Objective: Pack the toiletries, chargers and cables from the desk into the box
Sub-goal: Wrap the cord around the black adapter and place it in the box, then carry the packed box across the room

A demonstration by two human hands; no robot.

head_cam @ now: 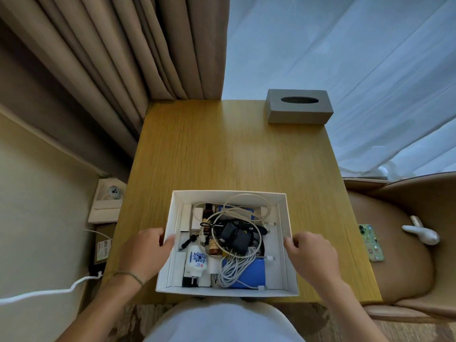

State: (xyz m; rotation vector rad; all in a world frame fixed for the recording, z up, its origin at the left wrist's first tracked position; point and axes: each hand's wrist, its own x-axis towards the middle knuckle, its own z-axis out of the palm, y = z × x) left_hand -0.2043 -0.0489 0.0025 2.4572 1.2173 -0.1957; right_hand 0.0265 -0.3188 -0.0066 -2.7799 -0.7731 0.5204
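between the two sets of fingers, on the wooden desk (234,149), sits the white box (287,218), filled with a blue pouch (256,270), coiled white cables (234,267), a black charger (233,236) and a white bottle (196,261). left hand (145,253) grips the box's left wall, thumb curled inside. right hand (311,255) curls around its right wall. well beyond the fingertips stands a grey tissue box (299,107).

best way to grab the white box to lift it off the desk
Take the box by its two short side walls, one hand from each side, thumbs over the rim. It is open-topped, wide and full of loose cables, so a level two-sided grip should keep it from tipping. The left hand and right hand are already at those walls.
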